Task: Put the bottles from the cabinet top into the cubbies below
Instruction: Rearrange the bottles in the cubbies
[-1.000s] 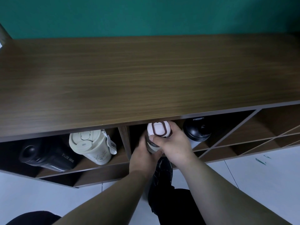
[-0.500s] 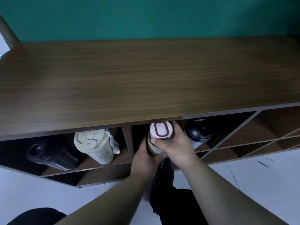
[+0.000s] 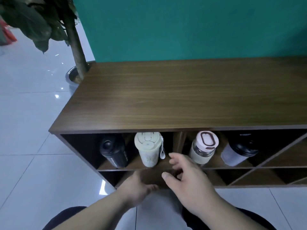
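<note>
Wooden cabinet top (image 3: 182, 97) bare; both hands' (image 3: 136, 188) (image 3: 187, 183) grip empty, spread before cubbies (image 3: 149, 165).

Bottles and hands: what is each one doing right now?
Black bottle: standing in left cubby.
Cream bottle: beside it, lid shut.
Pink-lidded bottle: in right cubby, let go.
Black-lidded cup: right cubby.
Left hand: open, empty.
Right hand: open, empty.
Cabinet top: bare.

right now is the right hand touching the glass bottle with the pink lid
Apart. The head view shows the right hand open in front of the cubby, with shelf wood visible between its fingers and the glass bottle.
</note>
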Motion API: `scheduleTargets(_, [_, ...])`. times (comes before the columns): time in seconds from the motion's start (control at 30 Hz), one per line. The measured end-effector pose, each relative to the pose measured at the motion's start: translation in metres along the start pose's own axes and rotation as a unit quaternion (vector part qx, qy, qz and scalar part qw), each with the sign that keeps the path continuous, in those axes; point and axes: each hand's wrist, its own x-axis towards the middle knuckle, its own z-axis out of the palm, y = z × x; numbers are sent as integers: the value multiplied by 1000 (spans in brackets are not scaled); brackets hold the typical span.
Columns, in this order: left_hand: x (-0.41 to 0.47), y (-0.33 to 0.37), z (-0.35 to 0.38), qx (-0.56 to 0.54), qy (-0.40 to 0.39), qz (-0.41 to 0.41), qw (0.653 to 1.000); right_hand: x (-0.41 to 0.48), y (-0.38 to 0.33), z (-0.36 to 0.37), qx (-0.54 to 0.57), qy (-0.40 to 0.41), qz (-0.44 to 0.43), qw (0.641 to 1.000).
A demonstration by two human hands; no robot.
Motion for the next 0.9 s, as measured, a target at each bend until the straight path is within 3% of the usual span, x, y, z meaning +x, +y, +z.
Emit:
scheduleTargets(0.23, [4,-1,-30,-82,85,-36,992,37,-31,36,48,38,21,998])
scheduleTargets(0.53, [34,-3,-31,-153,92,9,984,80,-45,62,96,117,56,987])
scheduleTargets(0.9, [33,9,-41,-192,66,29,979,93,-36,68,83,120,70,987])
